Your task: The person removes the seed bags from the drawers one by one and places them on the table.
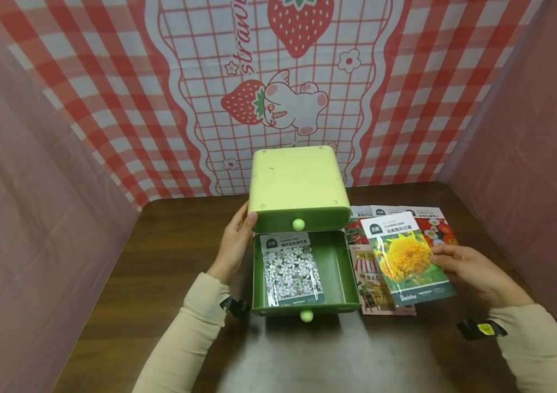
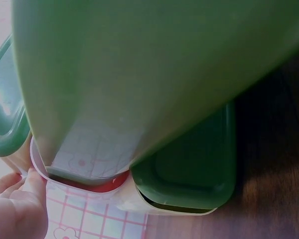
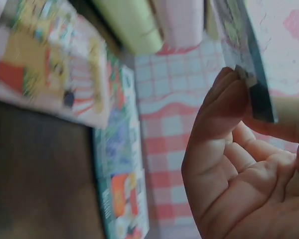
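My right hand [image 1: 475, 270] pinches the edge of a seed packet [image 1: 406, 256] showing a yellow sunflower, held above other packets; the right wrist view shows this packet edge-on. My left hand [image 1: 234, 243] touches the left side of a small drawer cabinet [image 1: 298, 177], its fingers mostly straight along the wall and thumb at the front edge. Below the cabinet's top drawer, a green drawer [image 1: 337, 273] is pulled out. Inside it lies a seed packet [image 1: 293, 270] with white flowers. In the left wrist view the pulled-out drawer's underside [image 2: 139, 64] hides much of the cabinet.
Right of the cabinet lie several flower seed packets [image 1: 436, 226] and a pink packet with a striped awning picture [image 1: 369, 281]. A brown wooden table [image 1: 175, 262] bears everything. A red checked strawberry cloth [image 1: 303, 54] hangs behind, with pink cloth [image 1: 519, 136] at the sides.
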`<action>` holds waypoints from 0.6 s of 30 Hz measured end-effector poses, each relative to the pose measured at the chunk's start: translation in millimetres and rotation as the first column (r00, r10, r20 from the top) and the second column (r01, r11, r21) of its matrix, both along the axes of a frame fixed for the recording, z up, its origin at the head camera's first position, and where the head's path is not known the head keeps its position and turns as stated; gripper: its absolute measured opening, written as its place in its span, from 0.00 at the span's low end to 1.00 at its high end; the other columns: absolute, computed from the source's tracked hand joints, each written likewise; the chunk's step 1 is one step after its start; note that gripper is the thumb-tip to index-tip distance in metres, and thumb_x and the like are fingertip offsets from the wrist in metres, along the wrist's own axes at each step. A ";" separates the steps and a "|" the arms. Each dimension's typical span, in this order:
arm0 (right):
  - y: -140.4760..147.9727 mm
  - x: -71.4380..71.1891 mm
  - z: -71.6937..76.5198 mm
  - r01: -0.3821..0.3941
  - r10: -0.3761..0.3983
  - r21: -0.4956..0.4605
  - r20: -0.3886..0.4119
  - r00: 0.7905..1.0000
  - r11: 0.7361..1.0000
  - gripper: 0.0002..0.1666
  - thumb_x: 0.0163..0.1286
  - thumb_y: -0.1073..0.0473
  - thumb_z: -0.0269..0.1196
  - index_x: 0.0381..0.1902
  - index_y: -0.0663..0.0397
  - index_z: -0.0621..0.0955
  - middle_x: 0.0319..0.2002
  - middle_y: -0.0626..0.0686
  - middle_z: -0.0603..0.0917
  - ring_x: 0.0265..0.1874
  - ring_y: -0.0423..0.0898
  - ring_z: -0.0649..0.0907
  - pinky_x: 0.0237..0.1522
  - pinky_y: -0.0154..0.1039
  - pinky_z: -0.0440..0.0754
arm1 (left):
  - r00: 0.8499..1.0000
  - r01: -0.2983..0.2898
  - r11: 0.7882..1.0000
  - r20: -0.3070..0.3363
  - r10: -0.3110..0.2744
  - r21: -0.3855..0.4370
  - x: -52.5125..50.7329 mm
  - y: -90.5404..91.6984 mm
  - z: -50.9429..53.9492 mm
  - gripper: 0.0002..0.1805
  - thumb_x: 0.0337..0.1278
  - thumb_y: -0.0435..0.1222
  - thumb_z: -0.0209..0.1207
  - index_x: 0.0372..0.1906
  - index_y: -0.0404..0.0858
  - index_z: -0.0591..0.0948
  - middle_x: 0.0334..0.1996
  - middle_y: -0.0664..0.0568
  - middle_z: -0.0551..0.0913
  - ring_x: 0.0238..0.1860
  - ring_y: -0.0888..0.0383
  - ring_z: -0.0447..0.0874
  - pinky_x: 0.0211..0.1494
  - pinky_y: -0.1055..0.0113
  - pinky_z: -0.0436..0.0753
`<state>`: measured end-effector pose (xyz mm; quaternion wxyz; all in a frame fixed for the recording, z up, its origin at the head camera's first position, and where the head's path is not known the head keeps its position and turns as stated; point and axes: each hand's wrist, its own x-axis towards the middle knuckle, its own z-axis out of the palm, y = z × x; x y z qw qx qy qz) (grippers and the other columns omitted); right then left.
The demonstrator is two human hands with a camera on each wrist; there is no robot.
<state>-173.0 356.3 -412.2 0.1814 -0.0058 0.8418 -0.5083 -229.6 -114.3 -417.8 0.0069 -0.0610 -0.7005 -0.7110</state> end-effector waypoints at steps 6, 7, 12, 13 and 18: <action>19.3 -5.1 -21.7 0.113 -0.108 -0.076 0.062 0.992 0.991 0.17 0.77 0.54 0.52 0.54 0.63 0.72 0.33 0.37 0.80 0.31 0.35 0.81 0.35 0.33 0.84 | 1.000 0.012 1.000 0.003 -0.012 0.012 0.6 0.3 -0.3 0.32 0.71 0.51 0.51 0.76 0.51 0.60 0.72 0.48 0.66 0.59 0.48 0.76 0.68 0.51 0.73; 22.2 -5.9 -24.5 0.127 -0.122 -0.060 0.071 0.990 0.990 0.19 0.77 0.54 0.52 0.55 0.65 0.71 0.33 0.37 0.79 0.31 0.34 0.81 0.35 0.33 0.84 | 1.000 0.013 1.000 0.004 -0.013 0.010 0.6 0.3 -0.4 0.32 0.71 0.51 0.51 0.76 0.51 0.60 0.73 0.48 0.65 0.60 0.48 0.75 0.68 0.50 0.73; 35.1 -9.4 -35.7 0.159 -0.169 0.095 0.106 0.980 0.983 0.36 0.78 0.47 0.48 0.64 0.78 0.62 0.35 0.40 0.77 0.31 0.35 0.78 0.35 0.33 0.82 | 1.000 0.015 1.000 0.001 -0.015 0.007 1.0 0.4 -0.1 0.31 0.72 0.50 0.50 0.76 0.51 0.60 0.73 0.49 0.64 0.63 0.47 0.73 0.70 0.49 0.71; 37.1 -10.2 -37.7 0.157 -0.170 0.114 0.114 0.979 0.981 0.37 0.79 0.47 0.47 0.65 0.79 0.61 0.35 0.41 0.77 0.32 0.36 0.78 0.35 0.33 0.82 | 1.000 0.015 1.000 -0.001 -0.015 0.006 1.0 0.5 0.0 0.31 0.72 0.49 0.50 0.76 0.51 0.60 0.73 0.49 0.64 0.63 0.47 0.73 0.70 0.49 0.71; 42.3 -14.1 -47.8 0.148 -0.172 0.174 0.135 0.976 0.974 0.38 0.78 0.46 0.47 0.64 0.80 0.62 0.37 0.45 0.79 0.35 0.39 0.77 0.36 0.34 0.80 | 1.000 0.008 1.000 -0.003 -0.008 0.010 0.8 0.6 -0.5 0.32 0.72 0.50 0.51 0.76 0.51 0.60 0.73 0.49 0.64 0.61 0.48 0.74 0.69 0.50 0.72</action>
